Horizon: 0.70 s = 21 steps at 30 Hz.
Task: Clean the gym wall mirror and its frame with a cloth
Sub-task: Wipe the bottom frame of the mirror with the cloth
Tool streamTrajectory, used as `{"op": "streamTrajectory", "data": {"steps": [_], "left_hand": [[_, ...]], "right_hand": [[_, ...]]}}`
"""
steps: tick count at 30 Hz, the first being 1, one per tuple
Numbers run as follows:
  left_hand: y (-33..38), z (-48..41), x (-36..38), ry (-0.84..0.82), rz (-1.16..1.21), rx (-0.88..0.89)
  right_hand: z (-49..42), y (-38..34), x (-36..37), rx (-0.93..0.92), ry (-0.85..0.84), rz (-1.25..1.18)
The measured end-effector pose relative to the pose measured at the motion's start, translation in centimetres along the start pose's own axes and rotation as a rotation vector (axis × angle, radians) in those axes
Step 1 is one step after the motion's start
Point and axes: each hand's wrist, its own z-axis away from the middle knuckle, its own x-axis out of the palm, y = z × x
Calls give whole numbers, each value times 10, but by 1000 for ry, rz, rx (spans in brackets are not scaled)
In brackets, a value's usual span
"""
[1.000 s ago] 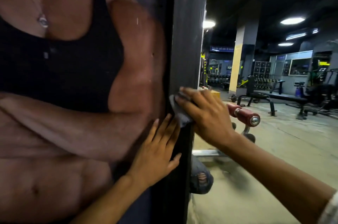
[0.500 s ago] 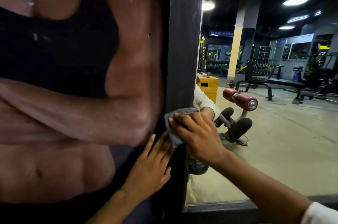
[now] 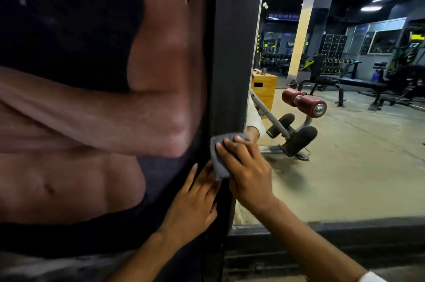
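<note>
While the right hand (image 3: pixel 248 176) holds the small grey fabric cloth (image 3: pixel 218 162) against the tall black upright of the mirror frame (image 3: pixel 234 51), its fingers lie close together and bent over the cloth's upper half; the thumb is hidden, so how it grips cannot be told; the cloth sits just off the view's centre toward six o'clock, flat on the frame's face, its lower corner hanging out from under the palm at seven o'clock of the hand. At seven o'clock of the cloth the left hand (image 3: pixel 195 203) rests flat, fingers straight and slightly spread, fingertips pointing to one o'clock and nearly touching the cloth's lower edge; it lies on the dark strip where the frame meets the large glossy wall poster of a bare torso in a black top (image 3: pixel 92 97), which fills the view from eight to eleven o'clock. From one to four o'clock the wall mirror (image 3: pixel 345 178) reflects the gym: a sit-up bench with two dark-red roller pads (image 3: pixel 303 102); a yellow wooden box (image 3: pixel 264 88) at ten o'clock of the pads; a pale square pillar (image 3: pixel 301 40) at twelve o'clock of them; a white-sleeved forearm (image 3: pixel 253 116) shows in the glass just beside the frame, at one o'clock of the cloth. Toward five o'clock runs the frame's dark bottom rail (image 3: pixel 356 226).
</note>
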Motion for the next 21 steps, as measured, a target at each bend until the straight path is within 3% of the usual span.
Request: {"op": "streamTrajectory", "data": {"steps": [3, 7, 9, 15, 19, 21], "left_hand": [[2, 6, 5, 19, -9, 16], [7, 8, 6, 44, -28, -20], [13, 11, 10, 36, -8, -41], [29, 23, 25, -27, 51, -71], [28, 25, 26, -9, 84, -47], [28, 24, 27, 16, 87, -48]], "right_hand": [[2, -4, -17, -97, -74, 21], [-61, 4, -34, -15, 145, 61], [-74, 6, -23, 26, 177, 84], [6, 3, 17, 15, 26, 49], [41, -5, 9, -85, -102, 63], [32, -4, -3, -99, -83, 55]]}}
